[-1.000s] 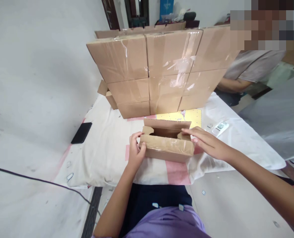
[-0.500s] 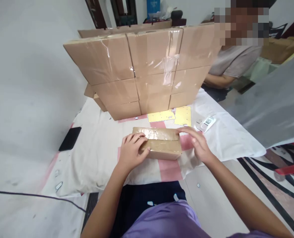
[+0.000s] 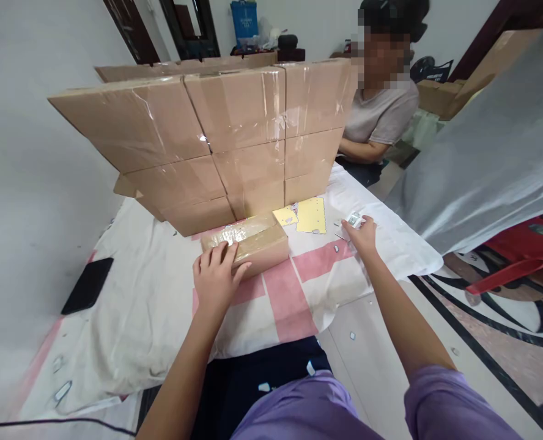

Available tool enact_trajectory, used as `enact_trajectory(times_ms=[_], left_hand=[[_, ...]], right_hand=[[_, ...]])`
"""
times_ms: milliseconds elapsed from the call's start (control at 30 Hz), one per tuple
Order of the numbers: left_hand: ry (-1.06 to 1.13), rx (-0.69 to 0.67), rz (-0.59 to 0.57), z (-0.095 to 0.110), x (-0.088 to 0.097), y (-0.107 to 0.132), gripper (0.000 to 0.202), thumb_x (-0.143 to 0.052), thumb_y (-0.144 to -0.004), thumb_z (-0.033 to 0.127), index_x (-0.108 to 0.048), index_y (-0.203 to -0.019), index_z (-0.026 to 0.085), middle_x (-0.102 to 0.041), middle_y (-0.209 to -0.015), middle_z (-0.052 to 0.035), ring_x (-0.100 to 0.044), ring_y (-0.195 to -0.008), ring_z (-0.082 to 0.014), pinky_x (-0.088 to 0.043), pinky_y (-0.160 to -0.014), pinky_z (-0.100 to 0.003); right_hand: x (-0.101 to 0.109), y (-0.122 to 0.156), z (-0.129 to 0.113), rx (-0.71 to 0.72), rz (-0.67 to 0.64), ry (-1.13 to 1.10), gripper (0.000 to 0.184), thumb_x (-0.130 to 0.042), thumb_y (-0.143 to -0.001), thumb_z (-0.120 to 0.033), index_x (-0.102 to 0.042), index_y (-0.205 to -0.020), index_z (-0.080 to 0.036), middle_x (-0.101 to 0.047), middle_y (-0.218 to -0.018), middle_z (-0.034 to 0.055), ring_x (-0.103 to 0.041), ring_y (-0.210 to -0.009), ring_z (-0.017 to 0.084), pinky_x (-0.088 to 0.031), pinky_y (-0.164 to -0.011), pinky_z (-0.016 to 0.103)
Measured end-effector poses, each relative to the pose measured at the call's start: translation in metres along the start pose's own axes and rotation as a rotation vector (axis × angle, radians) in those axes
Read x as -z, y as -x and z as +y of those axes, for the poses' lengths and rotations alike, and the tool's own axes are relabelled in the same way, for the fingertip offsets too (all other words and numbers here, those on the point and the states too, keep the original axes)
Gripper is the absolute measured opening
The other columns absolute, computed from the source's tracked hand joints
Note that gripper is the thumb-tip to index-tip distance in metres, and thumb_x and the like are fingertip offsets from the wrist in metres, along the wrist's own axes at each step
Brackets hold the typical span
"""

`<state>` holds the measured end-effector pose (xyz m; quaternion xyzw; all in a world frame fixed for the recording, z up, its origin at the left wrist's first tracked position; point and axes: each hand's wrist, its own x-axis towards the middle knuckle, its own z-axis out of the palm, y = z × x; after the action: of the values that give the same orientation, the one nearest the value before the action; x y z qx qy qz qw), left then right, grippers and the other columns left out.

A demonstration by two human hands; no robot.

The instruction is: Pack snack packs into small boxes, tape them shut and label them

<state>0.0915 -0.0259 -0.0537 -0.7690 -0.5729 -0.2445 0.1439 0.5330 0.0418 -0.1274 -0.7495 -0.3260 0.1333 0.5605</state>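
Observation:
A small cardboard box [image 3: 266, 251] with clear tape across its top sits turned at an angle on the cloth. My left hand [image 3: 215, 269] grips its left end, fingers spread over the top and thumb against the near side. To the right, my right hand [image 3: 364, 237] pinches at a small white printed label [image 3: 354, 219] lying on the cloth, thumb and forefinger at its near edge. How firmly the fingers hold it is hard to see. Yellow sheets [image 3: 312, 215] with small marks lie between the box and that label.
A wall of taped cartons [image 3: 248, 140] stands behind the small box. A black phone-like slab [image 3: 88, 285] lies on the cloth at left. Beyond the cartons sits another person [image 3: 381, 113]. A grey sheet [image 3: 491, 146] hangs at right, beside a red stool [image 3: 514, 269].
My right hand has left the box's right end and reached to the printed label. The box has turned, its right end swinging away from me, with my left hand still on it. The view has shifted right.

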Motion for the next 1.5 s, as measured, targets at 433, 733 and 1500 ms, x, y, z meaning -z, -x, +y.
enact_trajectory(times_ms=[433, 733, 1500], left_hand=[[0.049, 0.146, 0.052, 0.014, 0.001, -0.011, 0.044, -0.06, -0.095, 0.041, -0.063, -0.135, 0.023, -0.053, -0.153, -0.0162, -0.051, -0.135, -0.0381, -0.026, -0.114, -0.059], [0.808, -0.287, 0.009, 0.168, -0.071, -0.033, 0.012, -0.06, -0.092, 0.021, -0.069, -0.098, 0.024, -0.065, -0.092, -0.0045, -0.063, -0.087, -0.0182, -0.048, -0.078, -0.031], [1.134, 0.308, -1.045, 0.235, -0.145, -0.151, 0.023, -0.077, -0.071, 0.018, -0.06, -0.055, 0.018, -0.06, -0.057, -0.0019, -0.06, -0.065, -0.0178, -0.046, -0.067, -0.029]], right_hand=[[-0.012, -0.035, 0.022, 0.161, 0.031, -0.027, 0.059, -0.031, -0.096, -0.064, -0.07, -0.1, -0.02, -0.067, -0.107, 0.0117, -0.06, -0.109, 0.028, -0.042, -0.106, 0.047], [-0.011, -0.016, 0.014, 0.173, -0.107, -0.171, 0.079, -0.023, -0.097, -0.075, -0.072, -0.069, -0.021, -0.068, -0.075, 0.0069, -0.063, -0.075, 0.021, -0.048, -0.074, 0.035], [-0.012, -0.011, 0.006, 0.218, -0.254, -0.19, 0.086, -0.017, -0.094, -0.083, -0.072, -0.068, -0.023, -0.071, -0.073, 0.0071, -0.067, -0.076, 0.022, -0.049, -0.073, 0.035]])
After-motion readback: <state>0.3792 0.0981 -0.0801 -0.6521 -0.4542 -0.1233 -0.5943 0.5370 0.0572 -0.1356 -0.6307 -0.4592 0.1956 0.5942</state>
